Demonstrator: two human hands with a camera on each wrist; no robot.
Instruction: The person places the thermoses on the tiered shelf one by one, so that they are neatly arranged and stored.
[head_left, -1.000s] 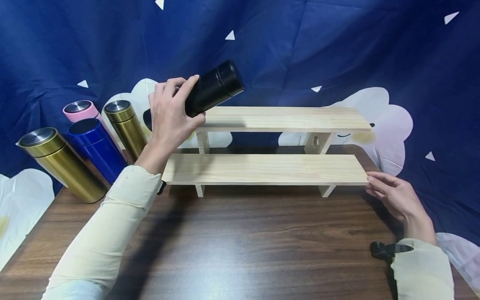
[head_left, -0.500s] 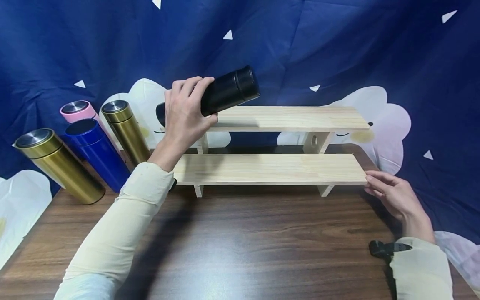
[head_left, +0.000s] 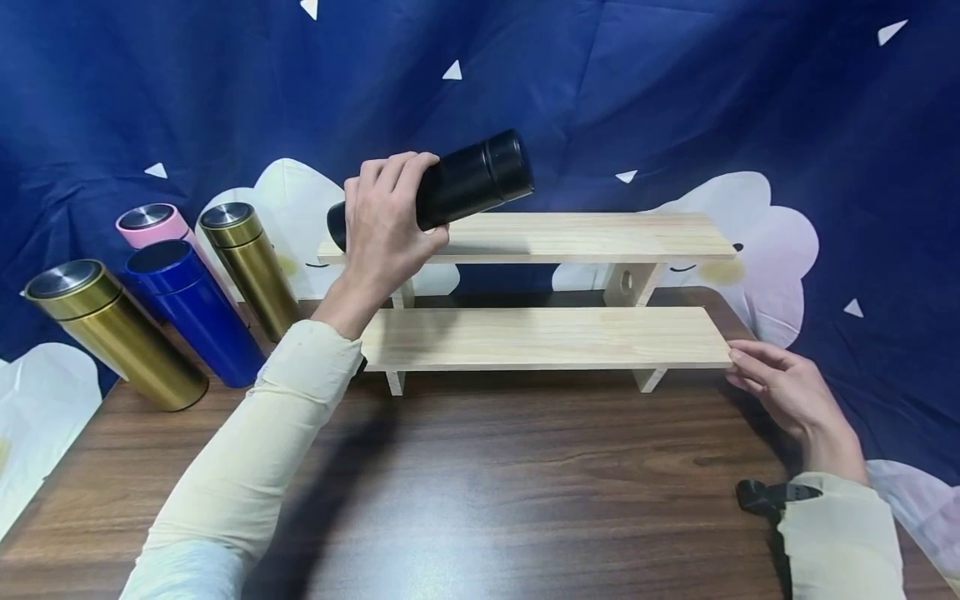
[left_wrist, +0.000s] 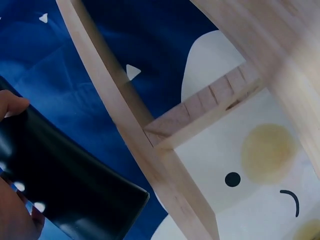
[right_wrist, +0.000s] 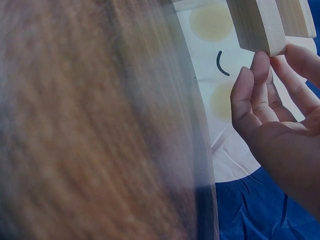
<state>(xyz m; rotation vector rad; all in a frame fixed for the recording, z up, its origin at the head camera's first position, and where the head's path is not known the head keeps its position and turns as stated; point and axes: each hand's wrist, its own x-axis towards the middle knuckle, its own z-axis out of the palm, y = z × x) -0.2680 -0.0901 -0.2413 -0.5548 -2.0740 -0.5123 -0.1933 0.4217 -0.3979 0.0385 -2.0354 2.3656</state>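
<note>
My left hand (head_left: 390, 212) grips a black vacuum flask (head_left: 468, 182) around its body. The flask is tilted nearly level, lid end to the right and slightly up, in front of and above the left part of the rack's upper board (head_left: 592, 233). In the left wrist view the flask (left_wrist: 65, 170) shows at the left, fingers curled round it, beside the pale wood. My right hand (head_left: 798, 400) pinches the right end of the lower board (head_left: 555, 337) of the two-tier wooden rack. Its fingertips meet the board's corner (right_wrist: 270, 25) in the right wrist view.
On the left of the brown table (head_left: 495, 467) stand two gold flasks (head_left: 135, 350) (head_left: 251, 271), a blue flask (head_left: 198, 317) and a pink flask (head_left: 150, 227). A dark blue cloth (head_left: 555, 92) with white clouds hangs behind the rack.
My left hand has carried the black flask to the right, over the rack's upper board, turning it closer to level. The right hand has kept its hold on the lower board's end.
</note>
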